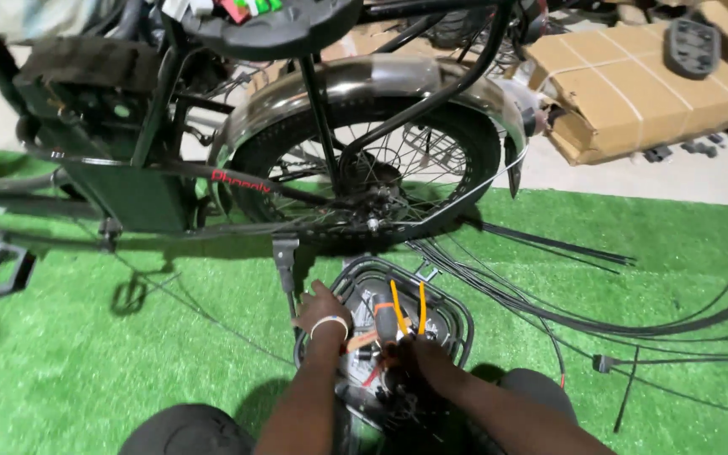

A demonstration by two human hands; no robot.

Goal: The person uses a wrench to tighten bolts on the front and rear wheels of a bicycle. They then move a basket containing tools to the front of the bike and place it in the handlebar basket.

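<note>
Down on the green turf, just in front of the bicycle's rear wheel, sits a black wire basket, and both hands are in it. The basket is oval, with a thin dark rim, and it is packed with tools: a pair of pliers with yellow-orange handles points toward the wheel, beside an orange-and-black grip, over a tangle of dark metal bits too jumbled to sort out. The left hand, a pale band at its wrist, rests on the basket's near-left rim below the kickstand, fingers curled; whether it grasps anything I cannot tell. The right hand is deep among the tools, fingers buried, so its grip is hidden too. To the right of the wheel, black cable ties fan out across the turf. Beyond the wheel lies a strapped cardboard box.
</note>
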